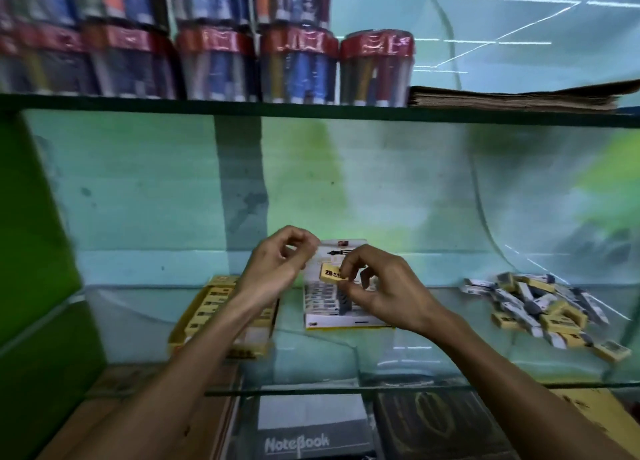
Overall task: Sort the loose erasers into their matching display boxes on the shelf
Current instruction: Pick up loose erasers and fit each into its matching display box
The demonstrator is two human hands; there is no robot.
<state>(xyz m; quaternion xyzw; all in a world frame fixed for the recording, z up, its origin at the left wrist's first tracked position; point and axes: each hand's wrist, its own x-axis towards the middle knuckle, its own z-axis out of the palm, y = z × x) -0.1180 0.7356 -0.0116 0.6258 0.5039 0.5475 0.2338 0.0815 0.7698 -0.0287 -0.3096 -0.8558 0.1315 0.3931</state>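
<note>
R hand [388, 288] grip pinching yellow eraser [333, 274] marked "2B", L hand [277, 263] curled

The left forearm [214, 324] covers the middle of the yellow display box [204, 314]; its contents show only in part, and the print on them is blurred. The right hand [384, 286] hides the right portion of the white display box [332, 315] and one end of the yellow eraser [331, 274], whose label is only partly legible. Whether the left hand [277, 265] pinches anything cannot be determined. Labels in the loose eraser pile [540, 307] are too small to read. The pen tubs [298, 64] are motion-blurred and cut off at the top edge. The notebook [313, 439] is cut off at the bottom edge.
</note>
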